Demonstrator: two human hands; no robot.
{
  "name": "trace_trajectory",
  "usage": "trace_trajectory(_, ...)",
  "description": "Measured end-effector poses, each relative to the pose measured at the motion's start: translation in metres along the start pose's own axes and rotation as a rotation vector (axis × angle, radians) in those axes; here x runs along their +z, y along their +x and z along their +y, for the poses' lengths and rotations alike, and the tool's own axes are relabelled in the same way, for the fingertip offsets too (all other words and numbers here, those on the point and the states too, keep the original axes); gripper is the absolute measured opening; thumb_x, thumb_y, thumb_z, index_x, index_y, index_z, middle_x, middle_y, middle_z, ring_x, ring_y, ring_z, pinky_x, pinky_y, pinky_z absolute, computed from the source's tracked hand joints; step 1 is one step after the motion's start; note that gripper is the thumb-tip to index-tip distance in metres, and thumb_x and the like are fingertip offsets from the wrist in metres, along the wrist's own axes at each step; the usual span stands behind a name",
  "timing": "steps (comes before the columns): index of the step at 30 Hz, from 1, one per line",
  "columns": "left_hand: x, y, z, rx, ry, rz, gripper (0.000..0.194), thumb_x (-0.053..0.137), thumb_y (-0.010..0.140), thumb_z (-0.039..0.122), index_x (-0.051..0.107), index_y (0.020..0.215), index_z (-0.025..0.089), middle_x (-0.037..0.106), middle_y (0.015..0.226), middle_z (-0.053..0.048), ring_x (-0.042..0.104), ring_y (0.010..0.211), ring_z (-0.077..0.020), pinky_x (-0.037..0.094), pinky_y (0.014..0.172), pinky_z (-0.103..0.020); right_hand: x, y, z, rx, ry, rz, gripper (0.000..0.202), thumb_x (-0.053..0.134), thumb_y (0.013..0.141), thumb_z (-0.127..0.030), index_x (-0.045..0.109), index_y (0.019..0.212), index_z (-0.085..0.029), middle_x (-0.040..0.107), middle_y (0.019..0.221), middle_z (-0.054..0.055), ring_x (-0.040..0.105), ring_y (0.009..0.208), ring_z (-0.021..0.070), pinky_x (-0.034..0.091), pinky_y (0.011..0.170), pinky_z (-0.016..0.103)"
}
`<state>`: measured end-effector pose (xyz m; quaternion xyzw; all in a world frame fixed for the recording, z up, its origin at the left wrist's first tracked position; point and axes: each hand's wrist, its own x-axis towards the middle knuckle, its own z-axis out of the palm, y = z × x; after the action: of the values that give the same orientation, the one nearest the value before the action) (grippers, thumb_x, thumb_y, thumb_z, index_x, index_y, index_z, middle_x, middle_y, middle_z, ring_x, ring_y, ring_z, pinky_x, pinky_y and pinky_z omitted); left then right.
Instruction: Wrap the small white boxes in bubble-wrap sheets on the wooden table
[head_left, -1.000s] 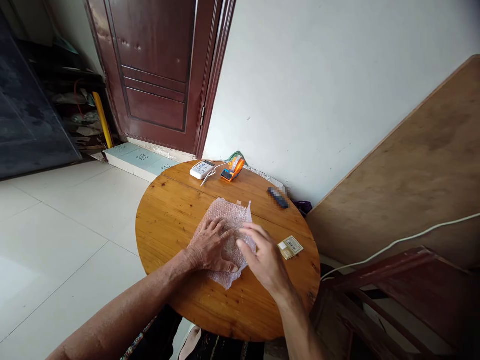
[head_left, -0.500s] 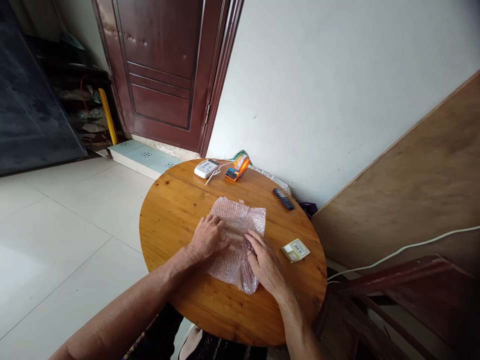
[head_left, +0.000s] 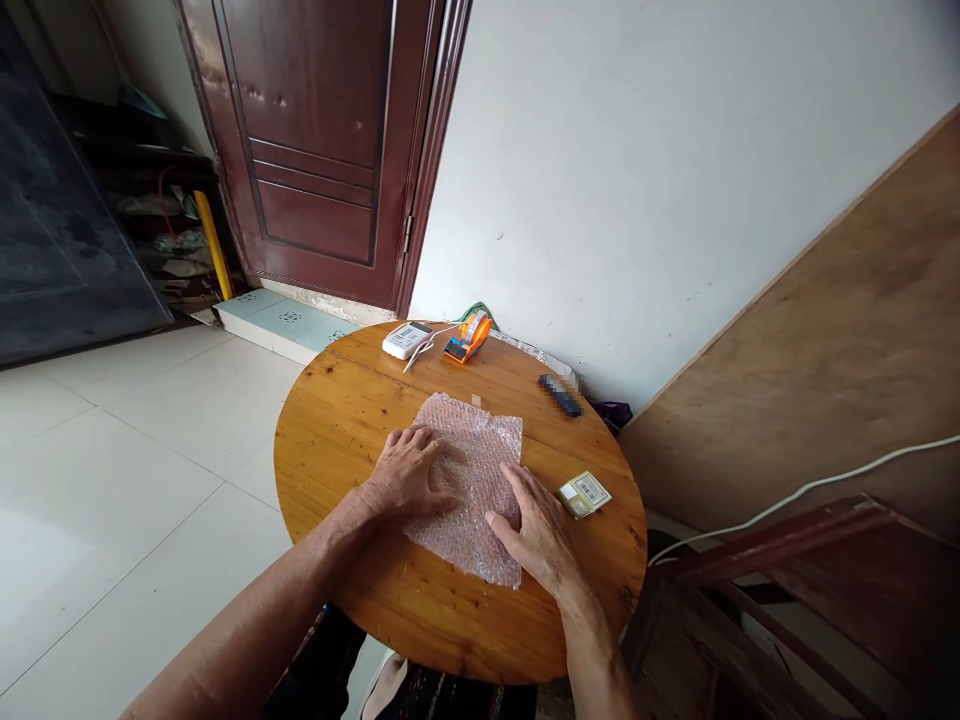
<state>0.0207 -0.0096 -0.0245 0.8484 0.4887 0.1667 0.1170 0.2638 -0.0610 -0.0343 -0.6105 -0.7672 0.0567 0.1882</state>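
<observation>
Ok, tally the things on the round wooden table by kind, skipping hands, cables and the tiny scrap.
Pinkish translucent bubble-wrap piece: 1
Orange plastic tape dispenser: 1
White boxy device: 1
Long dark object, blurred out: 1
Flat gold-and-white barcoded item: 1
Total: 5

Bubble wrap (head_left: 474, 470): spread on round wooden bench (head_left: 322, 450)
Left hand (head_left: 405, 472): fingers over wrap's left side
Right hand (head_left: 536, 530): thumb over wrap's right side
Card (head_left: 586, 494): just right of right hand
Far side: white device (head_left: 406, 341), orange tape dispenser (head_left: 466, 345)
</observation>
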Motion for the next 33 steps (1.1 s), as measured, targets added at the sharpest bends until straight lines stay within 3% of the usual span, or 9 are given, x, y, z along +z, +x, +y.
trace_trajectory(8, 0.003, -0.002, -0.005, 0.031, -0.041, -0.044, 0.096, 0.074, 0.059, 0.071, 0.047, 0.140, 0.026, 0.041, 0.149, -0.014, 0.029, 0.143, -0.0377, 0.022, 0.115, -0.056, -0.007, -0.001, -0.001, 0.026, 0.015, -0.083, 0.065, 0.054, 0.082, -0.035, 0.043, 0.145, -0.020, 0.043, 0.152, 0.012, 0.036, 0.143, 0.0296, 0.030, 0.116, 0.051)
trace_trajectory(12, -0.001, -0.001, -0.003, 0.019, -0.036, -0.053, 0.091, 0.073, 0.064, 0.070, 0.048, 0.139, 0.025, 0.043, 0.149, -0.014, 0.031, 0.142, -0.0364, 0.026, 0.114, -0.054, -0.009, -0.001, -0.003, 0.042, 0.014, -0.089, 0.065, 0.056, 0.081, -0.034, 0.045, 0.143, -0.020, 0.044, 0.152, 0.011, 0.036, 0.143, 0.0290, 0.030, 0.116, 0.049)
trace_trajectory(17, -0.019, -0.007, 0.018, -0.046, 0.083, -0.036, 0.063, 0.064, 0.081, 0.055, 0.055, 0.132, 0.018, 0.047, 0.146, -0.019, 0.038, 0.138, -0.0359, 0.029, 0.113, -0.054, -0.007, 0.000, -0.004, 0.056, 0.005, -0.098, 0.063, 0.056, 0.080, -0.032, 0.047, 0.142, -0.019, 0.044, 0.152, 0.012, 0.036, 0.143, 0.0290, 0.029, 0.116, 0.050)
trace_trajectory(21, -0.028, -0.011, 0.046, 0.152, 0.121, -0.093, 0.065, 0.065, 0.082, 0.051, 0.052, 0.136, 0.017, 0.041, 0.151, -0.021, 0.035, 0.141, -0.0378, 0.025, 0.115, -0.058, -0.006, 0.002, -0.004, 0.068, 0.004, -0.097, 0.063, 0.057, 0.081, -0.032, 0.048, 0.141, -0.018, 0.043, 0.153, 0.013, 0.035, 0.143, 0.0299, 0.029, 0.116, 0.051)
trace_trajectory(24, -0.021, -0.008, 0.063, 0.292, 0.087, -0.161, 0.071, 0.062, 0.084, 0.051, 0.043, 0.144, 0.017, 0.034, 0.156, -0.020, 0.026, 0.146, -0.0378, 0.019, 0.117, -0.062, -0.005, 0.002, 0.001, 0.059, 0.039, -0.088, 0.062, 0.057, 0.080, -0.032, 0.049, 0.140, -0.019, 0.044, 0.152, 0.012, 0.036, 0.143, 0.0303, 0.029, 0.116, 0.052)
trace_trajectory(28, -0.004, -0.007, 0.069, 0.281, -0.003, -0.265, 0.092, 0.056, 0.077, 0.073, 0.036, 0.148, 0.018, 0.028, 0.158, -0.022, 0.018, 0.147, -0.0442, 0.011, 0.112, -0.074, -0.009, -0.002, 0.010, 0.036, 0.122, -0.061, 0.058, 0.049, 0.082, -0.024, 0.048, 0.140, -0.020, 0.049, 0.148, 0.011, 0.042, 0.139, 0.0248, 0.033, 0.115, 0.047)
trace_trajectory(33, 0.003, -0.012, 0.065, 0.305, -0.061, -0.260, 0.094, 0.046, 0.080, 0.077, 0.033, 0.151, 0.017, 0.022, 0.159, -0.024, 0.009, 0.148, -0.0465, 0.000, 0.110, -0.076, -0.021, 0.004, -0.008, -0.003, 0.031, 0.134, 0.043, 0.043, 0.086, -0.020, 0.061, 0.125, -0.021, 0.061, 0.133, 0.011, 0.053, 0.126, 0.0262, 0.040, 0.109, 0.047)
